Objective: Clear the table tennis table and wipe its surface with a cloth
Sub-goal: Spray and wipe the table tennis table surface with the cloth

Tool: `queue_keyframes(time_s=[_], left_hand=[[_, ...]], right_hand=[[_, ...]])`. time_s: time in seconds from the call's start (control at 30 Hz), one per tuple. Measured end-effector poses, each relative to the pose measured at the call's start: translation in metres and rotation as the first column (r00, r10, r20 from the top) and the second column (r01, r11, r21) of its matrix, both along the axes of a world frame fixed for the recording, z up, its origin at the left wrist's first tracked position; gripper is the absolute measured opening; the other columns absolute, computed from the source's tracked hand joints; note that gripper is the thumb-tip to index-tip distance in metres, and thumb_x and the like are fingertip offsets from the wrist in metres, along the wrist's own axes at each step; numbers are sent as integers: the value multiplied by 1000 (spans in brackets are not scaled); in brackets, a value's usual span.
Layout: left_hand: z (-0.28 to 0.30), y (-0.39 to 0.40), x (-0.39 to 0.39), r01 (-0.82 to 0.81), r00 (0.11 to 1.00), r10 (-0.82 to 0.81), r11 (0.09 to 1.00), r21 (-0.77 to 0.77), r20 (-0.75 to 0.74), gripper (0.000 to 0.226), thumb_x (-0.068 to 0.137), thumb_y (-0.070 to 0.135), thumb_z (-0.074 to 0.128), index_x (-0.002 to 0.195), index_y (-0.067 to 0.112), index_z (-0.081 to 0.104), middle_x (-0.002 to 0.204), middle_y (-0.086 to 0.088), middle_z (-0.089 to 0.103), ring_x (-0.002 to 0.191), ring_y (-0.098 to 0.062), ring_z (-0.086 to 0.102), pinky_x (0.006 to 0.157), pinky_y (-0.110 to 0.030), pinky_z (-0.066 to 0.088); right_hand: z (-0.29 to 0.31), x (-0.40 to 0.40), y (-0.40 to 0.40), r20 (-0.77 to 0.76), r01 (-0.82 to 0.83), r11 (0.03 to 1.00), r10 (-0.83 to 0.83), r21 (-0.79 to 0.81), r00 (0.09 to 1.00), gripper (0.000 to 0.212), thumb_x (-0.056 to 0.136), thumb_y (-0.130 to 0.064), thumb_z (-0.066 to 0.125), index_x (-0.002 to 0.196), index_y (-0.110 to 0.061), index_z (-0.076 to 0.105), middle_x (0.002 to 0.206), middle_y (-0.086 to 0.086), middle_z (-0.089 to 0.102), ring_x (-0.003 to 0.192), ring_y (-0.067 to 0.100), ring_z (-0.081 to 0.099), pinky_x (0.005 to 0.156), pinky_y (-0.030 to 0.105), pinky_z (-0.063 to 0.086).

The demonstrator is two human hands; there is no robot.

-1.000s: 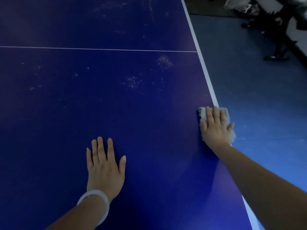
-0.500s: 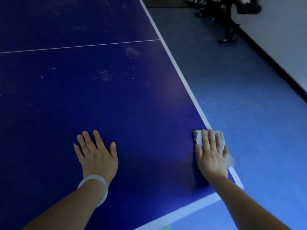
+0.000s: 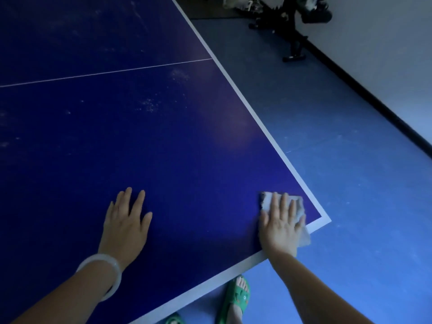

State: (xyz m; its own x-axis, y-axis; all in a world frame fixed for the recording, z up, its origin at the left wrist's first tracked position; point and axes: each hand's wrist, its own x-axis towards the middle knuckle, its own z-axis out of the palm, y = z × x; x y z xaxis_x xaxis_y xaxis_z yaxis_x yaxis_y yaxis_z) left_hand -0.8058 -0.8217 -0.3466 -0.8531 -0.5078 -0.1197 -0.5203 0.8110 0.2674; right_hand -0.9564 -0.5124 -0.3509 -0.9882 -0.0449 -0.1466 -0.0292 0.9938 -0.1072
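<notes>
The right hand lies flat with straight fingers on a pale cloth, pressing it onto the blue table tennis table just inside the near right corner; the cloth shows past the fingertips and juts from under the little-finger side over the white edge line. The left hand, a pale bangle at its wrist, rests open and flat on the bare surface, well apart. Faint whitish specks, perhaps dust, mark the table farther in.

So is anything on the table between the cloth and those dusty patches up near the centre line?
Nothing visible. The right hand presses the cloth flat at the near right corner of the table. The blue surface from there to the dusty patches is bare. The left hand lies flat well off to the left, outside that path.
</notes>
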Motion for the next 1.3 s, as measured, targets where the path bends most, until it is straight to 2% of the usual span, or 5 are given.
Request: queue_keyframes(time_s=[0.37,0.67,0.93,1.1,1.3], left_hand=[[-9,-2,55,-151,988,152,978,-141,-2,63,98,43,13,154,13,23,160,-13,19,149,-28,15,121,-47,12],[-12,-4,53,-159,985,168,973,-170,41,63,99,44,8,154,17,22,161,-10,20,149,-25,15,122,-46,12],[-15,-3,53,-155,986,164,973,-173,36,62,99,44,13,153,16,25,160,-10,21,149,-25,17,121,-46,15],[-15,-3,53,-166,984,174,971,-171,33,62,99,46,14,153,18,25,160,-9,21,149,-24,16,121,-46,15],[-14,-2,53,-168,985,174,974,-153,24,61,100,45,15,154,18,23,161,-9,19,149,-23,14,121,-47,16]], right_hand=[[0,80,-116,-50,-811,584,811,8,583,58,100,-42,24,155,-23,22,162,3,20,150,29,8,118,57,11],[4,7,-93,-54,-146,989,144,-24,988,56,104,-41,19,156,-20,17,163,7,12,151,30,5,119,56,8],[-4,57,-87,11,-883,456,888,113,460,59,94,-37,35,150,-19,36,158,6,31,147,32,21,111,60,26],[6,-83,-44,19,-375,926,375,32,927,55,103,-35,28,156,-23,17,164,4,9,151,27,1,119,57,5],[9,-135,-117,118,-110,993,113,-37,987,61,103,-46,19,157,-25,0,164,0,-9,150,24,-12,119,56,-2]])
